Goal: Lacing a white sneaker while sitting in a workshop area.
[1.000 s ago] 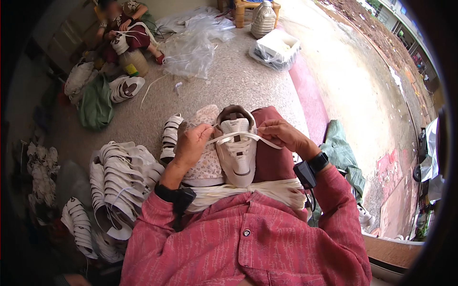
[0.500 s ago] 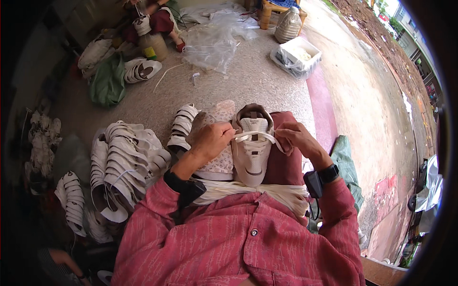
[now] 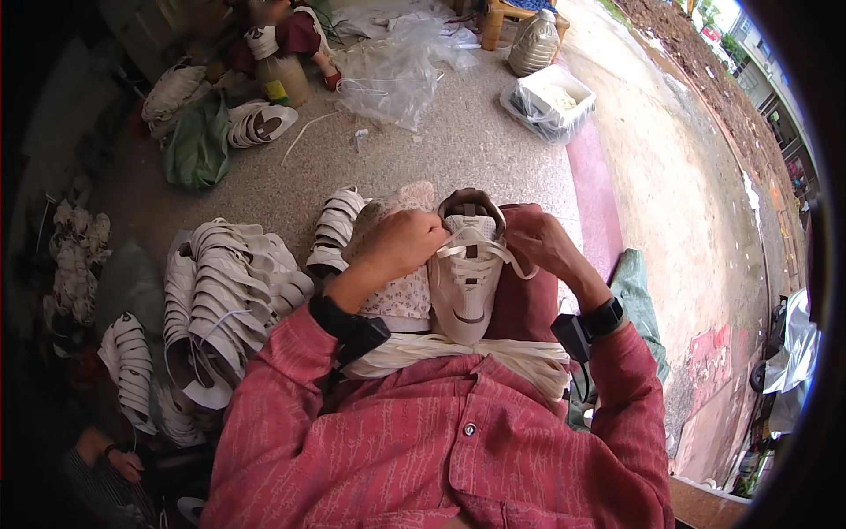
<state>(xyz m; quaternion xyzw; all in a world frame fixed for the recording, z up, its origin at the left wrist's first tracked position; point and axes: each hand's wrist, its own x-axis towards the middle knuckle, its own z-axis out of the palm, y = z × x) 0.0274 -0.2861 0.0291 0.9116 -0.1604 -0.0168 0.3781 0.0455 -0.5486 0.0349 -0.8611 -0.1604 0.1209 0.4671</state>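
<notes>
A cream shoe upper [image 3: 464, 291] with a brown collar lies across my lap, its toe end toward me. White shoelace [image 3: 476, 241] runs through its eyelets and crosses over the tongue. At the left of the collar my left hand [image 3: 410, 240] is closed in a pinch on the lace. On the other side my right hand [image 3: 539, 236] is closed too, with lace at its fingers and a loop hanging below. A bundle of loose white laces [image 3: 449, 346] lies across my waist. Under the upper are a floral cloth [image 3: 392, 295] and a dark red cloth [image 3: 526, 304].
Stacked shoe uppers [image 3: 229, 282] stand at my left, with more uppers [image 3: 335, 225] beside my knee. Far left are a green sack [image 3: 198, 145] and a seated person [image 3: 300, 35]. A white tub [image 3: 564, 88] stands far right. Another person's hand [image 3: 125, 465] shows lower left.
My left hand has moved slightly up and right, closer to the collar. The lace, stretched nearly straight across before, now sits higher over the tongue. My right hand has risen a little.
</notes>
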